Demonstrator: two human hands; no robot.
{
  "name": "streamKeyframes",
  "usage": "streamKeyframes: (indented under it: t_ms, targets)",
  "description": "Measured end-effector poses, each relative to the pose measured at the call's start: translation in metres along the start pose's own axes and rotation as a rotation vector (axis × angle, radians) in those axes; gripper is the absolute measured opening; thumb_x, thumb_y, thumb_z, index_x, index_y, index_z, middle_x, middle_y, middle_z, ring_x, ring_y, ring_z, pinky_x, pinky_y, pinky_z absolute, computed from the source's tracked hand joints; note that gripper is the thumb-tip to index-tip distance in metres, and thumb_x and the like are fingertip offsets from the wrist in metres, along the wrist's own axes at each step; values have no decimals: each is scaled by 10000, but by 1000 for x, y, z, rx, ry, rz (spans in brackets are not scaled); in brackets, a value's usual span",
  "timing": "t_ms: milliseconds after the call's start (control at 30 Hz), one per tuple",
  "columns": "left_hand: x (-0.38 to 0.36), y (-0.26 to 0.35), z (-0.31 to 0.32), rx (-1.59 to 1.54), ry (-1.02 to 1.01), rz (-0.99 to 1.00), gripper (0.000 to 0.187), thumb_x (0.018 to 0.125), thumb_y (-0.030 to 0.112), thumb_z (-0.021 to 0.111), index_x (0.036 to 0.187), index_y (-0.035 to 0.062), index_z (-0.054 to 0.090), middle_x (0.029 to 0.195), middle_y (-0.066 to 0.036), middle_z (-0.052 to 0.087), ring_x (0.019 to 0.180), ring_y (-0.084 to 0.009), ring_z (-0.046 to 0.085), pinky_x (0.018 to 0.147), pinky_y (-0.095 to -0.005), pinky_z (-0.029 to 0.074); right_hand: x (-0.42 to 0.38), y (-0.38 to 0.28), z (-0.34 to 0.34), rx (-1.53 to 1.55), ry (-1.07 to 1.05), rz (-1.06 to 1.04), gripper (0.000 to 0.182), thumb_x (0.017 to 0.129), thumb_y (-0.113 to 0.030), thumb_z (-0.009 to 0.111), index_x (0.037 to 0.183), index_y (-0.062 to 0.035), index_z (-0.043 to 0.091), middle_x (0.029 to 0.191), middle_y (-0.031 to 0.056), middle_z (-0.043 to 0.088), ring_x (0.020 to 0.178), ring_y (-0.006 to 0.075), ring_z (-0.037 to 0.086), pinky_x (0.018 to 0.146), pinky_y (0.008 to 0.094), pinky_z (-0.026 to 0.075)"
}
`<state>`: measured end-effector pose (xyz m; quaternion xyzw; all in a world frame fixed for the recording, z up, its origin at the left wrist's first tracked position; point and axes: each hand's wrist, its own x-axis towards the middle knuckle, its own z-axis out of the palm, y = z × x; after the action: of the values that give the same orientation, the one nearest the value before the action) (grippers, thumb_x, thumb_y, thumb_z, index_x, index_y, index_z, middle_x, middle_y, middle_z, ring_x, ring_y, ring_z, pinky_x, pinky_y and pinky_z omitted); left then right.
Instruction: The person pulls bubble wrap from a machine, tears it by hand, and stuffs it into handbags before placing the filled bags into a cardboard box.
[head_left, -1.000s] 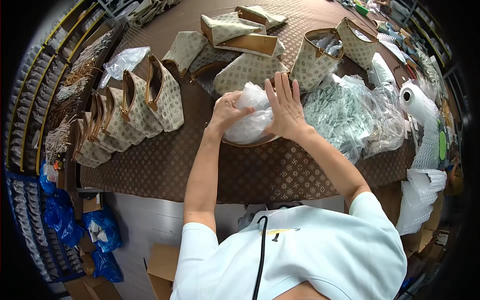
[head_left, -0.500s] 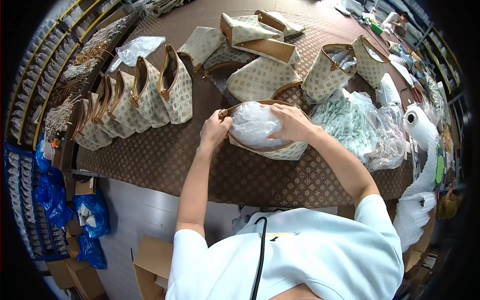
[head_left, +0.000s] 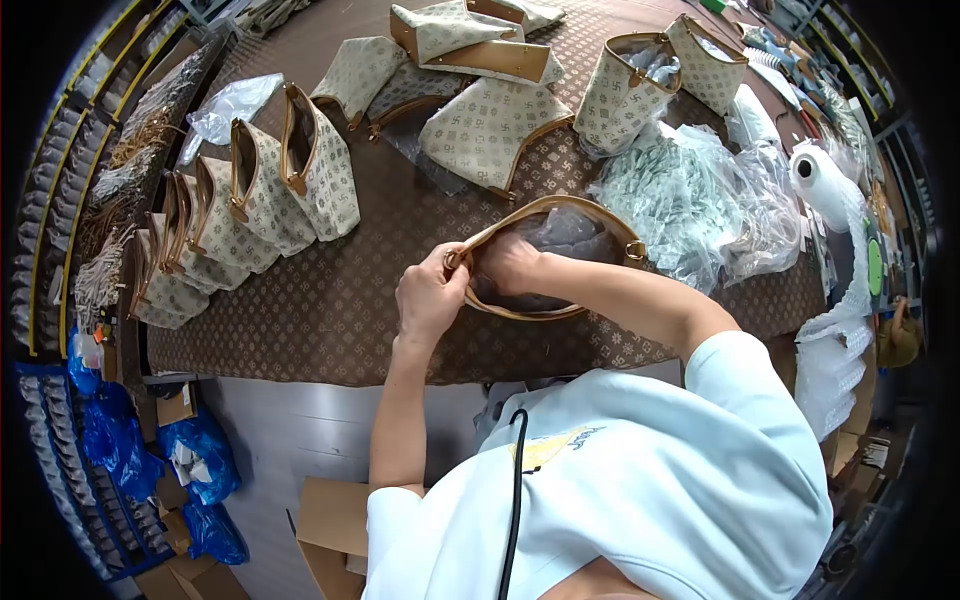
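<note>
In front of me stands a handbag (head_left: pixel 612 212) with a tan trimmed rim, its mouth spread wide toward me. My left hand (head_left: pixel 432 292) is closed on the left end of that rim, by a metal ring. Deep in the bag's mouth is my right hand (head_left: pixel 508 264), toward the left side, with its fingers hidden inside. Clear plastic stuffing (head_left: pixel 575 232) lies inside the bag, beside and behind my right hand. Another patterned bag (head_left: pixel 490 130) lies on its side just beyond.
Several similar bags (head_left: pixel 325 180) stand in a row at the left. More bags (head_left: pixel 480 35) are piled at the back. To the right are plastic packets (head_left: pixel 670 200) and a bubble wrap roll (head_left: pixel 820 180). A cardboard box (head_left: pixel 335 515) is on the floor below the table (head_left: pixel 300 330).
My right hand has pushed down into the bag and leftward, and the plastic stuffing has sunk lower inside. My left hand keeps its hold on the rim. The view has shifted.
</note>
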<state>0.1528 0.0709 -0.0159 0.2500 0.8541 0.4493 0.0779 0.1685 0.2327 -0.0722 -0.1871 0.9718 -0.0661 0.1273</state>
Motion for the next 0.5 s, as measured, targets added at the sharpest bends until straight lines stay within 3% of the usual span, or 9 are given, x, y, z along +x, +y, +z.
streamKeyframes:
  t_ms: [100,133,167,200,233,267,333,367,500]
  targets:
    - [-2,27,-16,242,-108,-54,260,822,230,615,990,35,648,705,-51,667,613,-150,633,579,-292,487,-13,-7,-14,-161,-20,-115,358,643,-187,636,966,-32,623,1049,179,597,1033,323,549,861,391,444]
    - [0,41,-23,463,-170,-17,335,811,316,634,990,33,649,706,-59,669,618,-188,642,610,-327,497,-15,-4,-12,27,-31,-74,486,636,-276,697,1032,-13,597,1128,206,550,1121,328,486,917,378,406]
    - [8,58,-29,497,-260,-104,372,742,389,686,1006,130,655,819,-74,658,763,-254,645,690,-383,507,-29,-3,-36,210,-95,-39,562,621,-353,720,1048,-12,586,1117,211,554,1112,324,493,909,374,411]
    - [16,60,-24,605,-167,47,432,731,405,693,1042,111,635,882,-81,645,798,-263,637,702,-381,508,-45,3,-60,391,-156,-7,642,606,-429,743,1063,-10,576,1106,217,558,1103,320,501,900,369,416]
    - [23,60,-16,706,-73,196,494,721,422,699,1078,91,616,945,-88,632,832,-272,629,714,-379,509,-45,21,-37,372,-28,39,729,550,-547,754,1003,2,595,1102,211,557,1067,318,524,861,373,434]
    - [32,62,-3,713,-79,282,536,714,425,705,1087,59,586,1011,-95,606,881,-290,618,732,-388,507,-50,24,-40,380,-22,52,729,550,-547,754,1003,2,595,1102,211,557,1067,318,524,861,373,434]
    - [50,80,25,727,-245,200,508,716,417,707,1048,55,576,997,-92,614,896,-286,620,735,-397,505,-62,28,-50,260,-329,165,743,539,-579,743,962,16,609,1013,190,600,986,315,570,811,383,456]
    - [59,68,41,736,-268,226,323,760,326,667,940,65,604,940,-98,629,872,-291,626,721,-404,508,-67,32,-45,189,-268,157,764,524,-629,723,922,18,635,904,158,635,903,302,604,765,387,469]
    - [59,60,53,775,-361,279,130,786,127,535,839,90,649,832,-108,639,792,-300,632,705,-399,513,-99,62,-35,59,-83,200,796,517,-659,710,953,3,643,852,154,652,862,292,622,745,379,478]
